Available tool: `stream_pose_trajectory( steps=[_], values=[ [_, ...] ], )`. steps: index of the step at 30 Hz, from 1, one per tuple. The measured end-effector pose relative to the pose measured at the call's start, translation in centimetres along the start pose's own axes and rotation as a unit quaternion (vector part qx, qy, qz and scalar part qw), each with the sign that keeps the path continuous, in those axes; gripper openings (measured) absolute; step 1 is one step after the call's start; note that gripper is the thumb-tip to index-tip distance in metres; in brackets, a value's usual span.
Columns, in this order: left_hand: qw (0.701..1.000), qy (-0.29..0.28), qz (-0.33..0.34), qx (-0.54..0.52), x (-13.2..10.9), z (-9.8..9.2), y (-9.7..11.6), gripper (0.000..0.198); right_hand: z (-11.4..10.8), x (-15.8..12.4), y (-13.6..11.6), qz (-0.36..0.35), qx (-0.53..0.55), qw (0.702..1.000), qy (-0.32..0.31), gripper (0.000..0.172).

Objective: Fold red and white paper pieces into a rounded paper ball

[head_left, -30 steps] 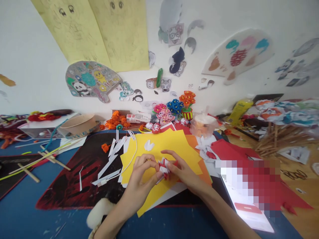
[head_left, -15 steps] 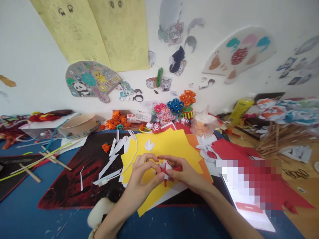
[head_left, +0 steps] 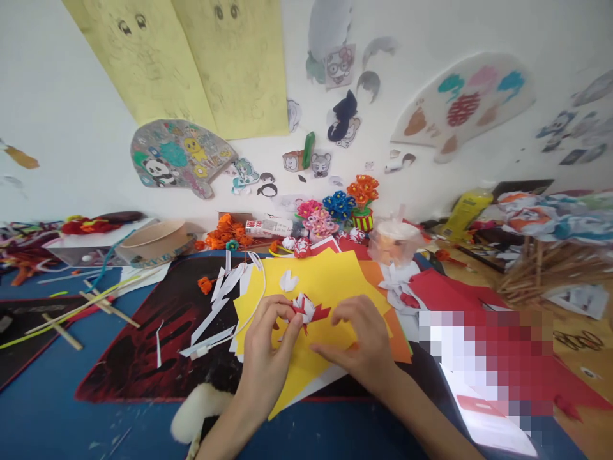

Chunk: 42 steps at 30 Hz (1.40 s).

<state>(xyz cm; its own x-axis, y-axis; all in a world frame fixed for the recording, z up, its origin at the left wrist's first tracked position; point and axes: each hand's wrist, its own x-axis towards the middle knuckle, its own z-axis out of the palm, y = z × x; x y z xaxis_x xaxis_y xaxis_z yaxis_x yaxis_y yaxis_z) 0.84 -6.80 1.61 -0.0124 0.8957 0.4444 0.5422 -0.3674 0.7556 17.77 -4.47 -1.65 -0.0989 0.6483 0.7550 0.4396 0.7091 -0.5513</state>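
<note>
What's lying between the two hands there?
In the head view, the left hand pinches a red-and-white paper piece; between it and the right hand shows only yellow paper.

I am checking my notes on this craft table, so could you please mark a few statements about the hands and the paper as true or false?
1. The left hand pinches a small red and white paper piece. True.
2. The right hand also grips that piece. False: it rests spread on the yellow sheet, apart from the piece.
3. The yellow sheet lies on top of an orange sheet. True.
4. The white paper strips lie to the right of the yellow sheet. False: they lie to its left, on the dark mat.
5. A small pot of orange paper flowers stands by the wall. True.
</note>
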Motion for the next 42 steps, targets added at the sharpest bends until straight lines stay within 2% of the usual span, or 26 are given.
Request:
stream_pose_trajectory(
  steps=[1,3,6,11,17,22,25,27,29,30,31,33,35,38,42],
  values=[
    [1.0,0.008,0.004,0.007,-0.1,0.1,-0.1,0.013,0.2,-0.1,-0.3,-0.053,-0.044,0.997,-0.018,0.027],
    [1.0,0.008,0.011,0.017,-0.3,0.4,-0.3,0.012,0.5,-0.3,-0.7,-0.103,-0.107,0.989,-0.024,0.018],
    [1.0,-0.007,0.018,0.024,-0.3,0.7,-0.5,0.012,1.0,-0.2,-0.8,-0.134,-0.15,0.979,-0.024,0.008],
    [0.999,-0.018,0.01,0.028,-0.3,0.7,-0.7,0.015,1.2,-0.1,-0.5,-0.157,-0.164,0.974,-0.016,0.012],
    [1.0,-0.011,-0.022,-0.004,-0.3,0.7,-0.4,0.017,1.5,-0.4,-0.6,-0.117,-0.14,0.983,-0.025,0.017],
    [0.999,0.004,-0.025,-0.03,-0.3,0.8,-0.5,0.016,1.7,-1.0,-0.6,-0.099,-0.104,0.988,-0.047,0.014],
    [0.998,0.007,-0.038,-0.049,-0.2,0.8,-0.8,0.015,1.5,-1.1,-0.3,-0.001,-0.037,0.997,-0.067,0.005],
    [0.996,0.005,-0.052,-0.07,-0.2,0.6,-1.0,0.014,1.2,-0.8,0.1,0.114,0.036,0.991,-0.062,0.032],
    [0.993,-0.005,-0.064,-0.1,-0.2,0.5,-1.0,0.015,0.9,-0.4,0.6,0.238,0.151,0.957,-0.061,0.065],
    [0.991,-0.013,-0.068,-0.116,-0.2,0.5,-0.9,0.015,0.8,-0.2,0.8,0.29,0.223,0.927,-0.083,0.071],
    [0.988,-0.023,-0.071,-0.133,-0.2,0.5,-0.8,0.016,0.8,0.0,1.1,0.329,0.294,0.89,-0.115,0.069],
    [0.983,-0.042,-0.078,-0.163,-0.2,0.4,-0.5,0.018,0.8,0.1,1.3,0.369,0.406,0.818,-0.174,0.056],
    [0.977,-0.057,-0.086,-0.188,-0.2,0.4,-0.1,0.02,1.0,0.1,1.3,0.384,0.469,0.775,-0.179,0.05],
    [0.971,-0.076,-0.081,-0.21,-0.2,0.3,0.3,0.021,1.4,-0.2,0.9,0.392,0.518,0.744,-0.156,0.051],
    [0.978,-0.086,-0.048,-0.185,-0.1,0.0,0.5,0.017,1.4,-0.2,0.2,0.387,0.523,0.746,-0.145,0.048]
  ],
)
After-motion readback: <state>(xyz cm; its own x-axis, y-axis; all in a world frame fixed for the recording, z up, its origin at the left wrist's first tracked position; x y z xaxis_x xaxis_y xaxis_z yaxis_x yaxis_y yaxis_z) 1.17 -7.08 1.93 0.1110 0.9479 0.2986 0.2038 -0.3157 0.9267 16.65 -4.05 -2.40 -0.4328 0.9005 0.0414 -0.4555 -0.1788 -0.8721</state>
